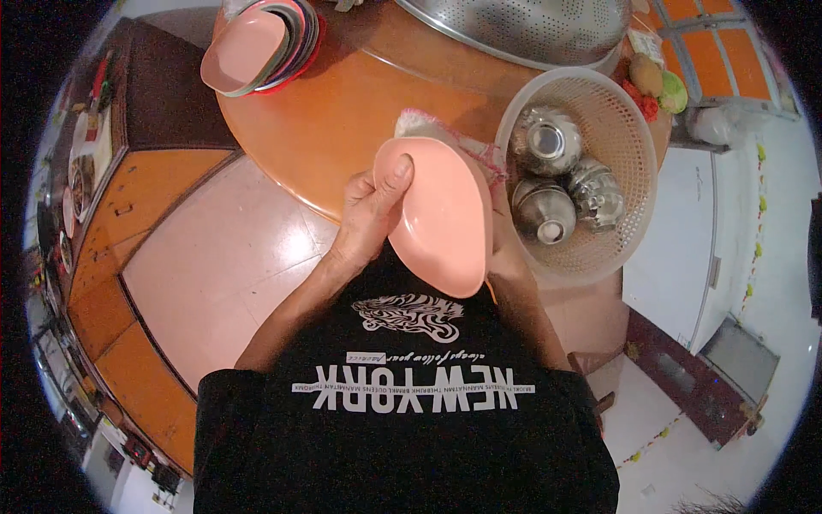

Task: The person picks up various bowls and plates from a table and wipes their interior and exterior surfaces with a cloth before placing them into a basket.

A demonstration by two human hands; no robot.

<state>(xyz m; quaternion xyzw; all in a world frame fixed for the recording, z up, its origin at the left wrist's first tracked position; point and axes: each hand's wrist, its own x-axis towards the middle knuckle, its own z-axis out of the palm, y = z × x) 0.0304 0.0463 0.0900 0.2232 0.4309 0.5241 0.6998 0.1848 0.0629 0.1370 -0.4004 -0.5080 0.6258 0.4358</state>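
A pink oval plastic dish [446, 212] is held up over the near edge of the round wooden table [289, 135]. My left hand [376, 199] grips its left side, thumb on the inner face and fingers behind. My right hand [507, 250] is mostly hidden behind the dish's right side, where a cloth with a pink stitched edge [472, 144] shows; whether the fingers close on cloth or dish cannot be seen. At the table's far left stands a stack of dishes in several colours, with a pink dish [247, 51] on top.
On the right, a white perforated plastic basket [578, 270] holds shiny metal vessels [546, 212]. A large metal colander [533, 32] stands at the far side, with a green item [673, 92] and red netting [639, 103] beside it. Orange cabinets [148, 199] line the left.
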